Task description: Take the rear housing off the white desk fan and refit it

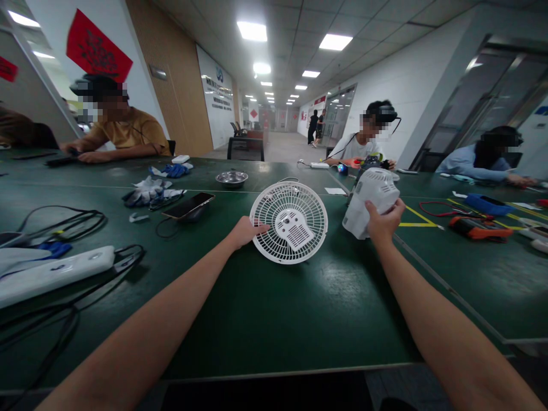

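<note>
A round white fan grille (314, 231) with a slotted centre plate stands tilted over the green table in the middle of the view. My left hand (246, 233) grips its left rim, the thumb lying over the bars and the other fingers hidden behind. To the right, my right hand (385, 220) is closed around a white plastic housing (363, 197) with vent slots at its top. The housing is held upright, apart from the grille. Whether its lower end touches the table I cannot tell.
Behind the grille sits a metal bowl (232, 178). Left are a phone (189, 205), gloves (149, 191), a white power strip (60, 274) and black cables (71, 308). An orange multimeter (479, 228) and blue tray (488, 204) lie right. Several people sit around the table.
</note>
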Motion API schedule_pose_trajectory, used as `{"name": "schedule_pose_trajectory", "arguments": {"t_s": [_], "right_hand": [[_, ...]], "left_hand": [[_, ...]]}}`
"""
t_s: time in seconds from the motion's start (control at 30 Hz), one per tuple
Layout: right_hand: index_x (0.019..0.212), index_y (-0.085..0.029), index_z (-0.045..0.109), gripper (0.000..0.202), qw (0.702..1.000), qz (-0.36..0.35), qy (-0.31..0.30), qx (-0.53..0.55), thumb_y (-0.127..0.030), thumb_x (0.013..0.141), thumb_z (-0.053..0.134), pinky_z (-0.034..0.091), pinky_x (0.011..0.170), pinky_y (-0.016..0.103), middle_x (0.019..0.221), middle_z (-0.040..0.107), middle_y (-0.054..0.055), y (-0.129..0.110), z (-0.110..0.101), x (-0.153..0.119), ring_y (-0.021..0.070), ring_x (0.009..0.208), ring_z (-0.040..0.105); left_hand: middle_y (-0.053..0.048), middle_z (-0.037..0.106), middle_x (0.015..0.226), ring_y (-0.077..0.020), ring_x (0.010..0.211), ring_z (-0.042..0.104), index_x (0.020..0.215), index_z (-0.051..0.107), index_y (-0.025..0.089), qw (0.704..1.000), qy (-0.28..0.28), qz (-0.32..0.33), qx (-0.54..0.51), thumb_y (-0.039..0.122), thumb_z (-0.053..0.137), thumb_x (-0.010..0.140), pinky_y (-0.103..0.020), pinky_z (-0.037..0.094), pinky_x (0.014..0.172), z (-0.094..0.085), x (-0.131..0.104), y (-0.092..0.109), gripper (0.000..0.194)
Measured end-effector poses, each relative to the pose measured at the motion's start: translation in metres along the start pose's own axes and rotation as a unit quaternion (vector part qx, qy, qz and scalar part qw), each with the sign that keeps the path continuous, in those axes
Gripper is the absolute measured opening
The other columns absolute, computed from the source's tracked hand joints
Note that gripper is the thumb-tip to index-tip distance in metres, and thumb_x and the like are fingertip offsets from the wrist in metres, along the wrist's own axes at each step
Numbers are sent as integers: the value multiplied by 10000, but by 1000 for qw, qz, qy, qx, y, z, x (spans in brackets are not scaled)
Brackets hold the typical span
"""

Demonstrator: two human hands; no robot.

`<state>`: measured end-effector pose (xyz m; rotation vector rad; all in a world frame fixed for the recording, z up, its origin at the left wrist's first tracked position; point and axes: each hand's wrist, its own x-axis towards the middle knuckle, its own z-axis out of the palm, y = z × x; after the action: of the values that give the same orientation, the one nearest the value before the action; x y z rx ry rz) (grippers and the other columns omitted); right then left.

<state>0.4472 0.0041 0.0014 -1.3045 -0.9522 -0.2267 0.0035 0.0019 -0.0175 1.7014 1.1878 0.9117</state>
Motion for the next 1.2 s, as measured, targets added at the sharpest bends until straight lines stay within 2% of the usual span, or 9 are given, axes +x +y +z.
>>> {"name": "schedule_pose_trajectory", "arguments": {"t_s": [0.43, 0.63, 0.77, 1.03, 1.2], "right_hand": [[1349, -190, 438, 817, 996, -29, -7, -79, -540, 693, 778, 474, 957, 522, 1151, 637, 130, -3, -6, 2, 331, 1040, 639], [1317, -169, 480, 818, 996, -73, 6, -45, -502, 645, 808, 499, 962, 485, 1237, 615, 151, -3, -6, 6, 322, 1108, 627], [1345, -168, 462, 839, 998, -58, -15, -17, -505, 659, 807, 524, 915, 469, 1226, 627, 144, -4, -6, 6, 303, 1053, 646], [1360, -209, 436, 785, 997, -63, -31, -40, -484, 701, 762, 456, 1006, 513, 1314, 568, 139, -14, -8, 4, 344, 1233, 554], [1343, -213, 445, 794, 998, -42, -18, -49, -509, 684, 774, 428, 1013, 532, 1271, 585, 133, -18, -10, 3, 343, 1179, 564]], "left_hand": [[-82, 774, 854, -238, 816, 732, 826, 727, 150, 1000, 3, -7, -12, 375, 767, 793, -396, 568, 805, 1, -8, 9, 231], [-91, 776, 880, -246, 836, 734, 839, 727, 153, 1000, -10, -7, -12, 421, 767, 789, -387, 567, 785, 0, -5, 4, 275], [-84, 768, 829, -241, 794, 728, 800, 725, 153, 1000, 4, -6, -8, 426, 784, 765, -383, 565, 779, 0, 0, -1, 282], [-78, 777, 846, -246, 822, 735, 821, 737, 160, 1000, 5, -17, -23, 439, 813, 736, -384, 572, 796, 0, 1, -2, 302], [-82, 782, 864, -247, 830, 739, 838, 736, 154, 1000, 3, -13, -25, 433, 802, 757, -383, 576, 799, 1, -3, 3, 297]]}}
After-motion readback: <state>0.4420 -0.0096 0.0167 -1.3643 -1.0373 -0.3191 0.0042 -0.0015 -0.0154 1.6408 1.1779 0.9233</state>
